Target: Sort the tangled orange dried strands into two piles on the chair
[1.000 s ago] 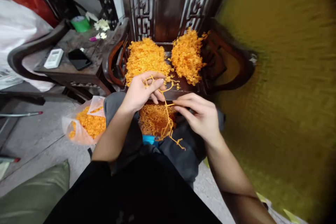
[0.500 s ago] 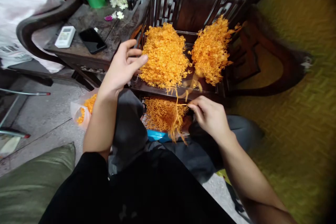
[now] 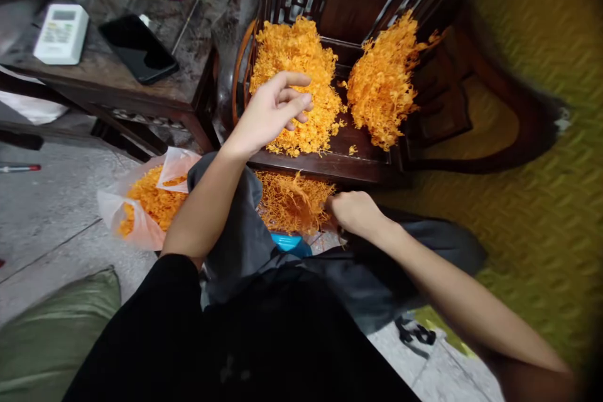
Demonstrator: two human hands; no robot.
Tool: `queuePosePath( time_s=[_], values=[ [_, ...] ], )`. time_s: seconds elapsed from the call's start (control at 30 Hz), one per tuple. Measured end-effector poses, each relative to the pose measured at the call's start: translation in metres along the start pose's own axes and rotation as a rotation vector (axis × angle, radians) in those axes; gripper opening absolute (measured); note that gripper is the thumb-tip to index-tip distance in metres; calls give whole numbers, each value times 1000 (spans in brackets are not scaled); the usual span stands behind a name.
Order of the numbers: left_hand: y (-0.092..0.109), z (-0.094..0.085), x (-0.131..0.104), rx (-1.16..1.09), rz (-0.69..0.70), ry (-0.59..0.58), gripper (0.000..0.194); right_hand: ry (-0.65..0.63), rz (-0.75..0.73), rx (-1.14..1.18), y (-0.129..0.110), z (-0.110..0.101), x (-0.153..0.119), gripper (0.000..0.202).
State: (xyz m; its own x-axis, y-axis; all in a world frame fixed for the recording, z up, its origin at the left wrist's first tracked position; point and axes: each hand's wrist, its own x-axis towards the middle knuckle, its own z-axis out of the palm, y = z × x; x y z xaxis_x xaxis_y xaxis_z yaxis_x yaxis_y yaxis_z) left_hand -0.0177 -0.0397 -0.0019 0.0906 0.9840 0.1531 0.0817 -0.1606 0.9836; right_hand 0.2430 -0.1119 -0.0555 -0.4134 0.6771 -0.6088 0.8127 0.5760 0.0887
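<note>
orange flower heap (image 3: 294, 69), stringy tangle (image 3: 292, 201) below

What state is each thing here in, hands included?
left hand: open, fingers curled loosely, over the left orange pile
right hand: closed, at the edge of the stringy orange heap
left orange pile: heaped on the wooden seat
right orange pile: heaped, apart from the left one
plastic bag: open, part filled with orange bits
phone: screen dark, lying flat
remote: lying flat, face up
</note>
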Motion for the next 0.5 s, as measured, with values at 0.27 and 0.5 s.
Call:
queuePosePath(
  time_s=[0.27, 0.5],
  values=[
    [-23, -10, 11, 212, 35, 17, 21, -61, 86, 71, -9, 26, 80, 52],
    [-26, -15, 13, 320, 112, -61, 17, -246, -51, 164, -41, 87, 112, 93]
  ],
)
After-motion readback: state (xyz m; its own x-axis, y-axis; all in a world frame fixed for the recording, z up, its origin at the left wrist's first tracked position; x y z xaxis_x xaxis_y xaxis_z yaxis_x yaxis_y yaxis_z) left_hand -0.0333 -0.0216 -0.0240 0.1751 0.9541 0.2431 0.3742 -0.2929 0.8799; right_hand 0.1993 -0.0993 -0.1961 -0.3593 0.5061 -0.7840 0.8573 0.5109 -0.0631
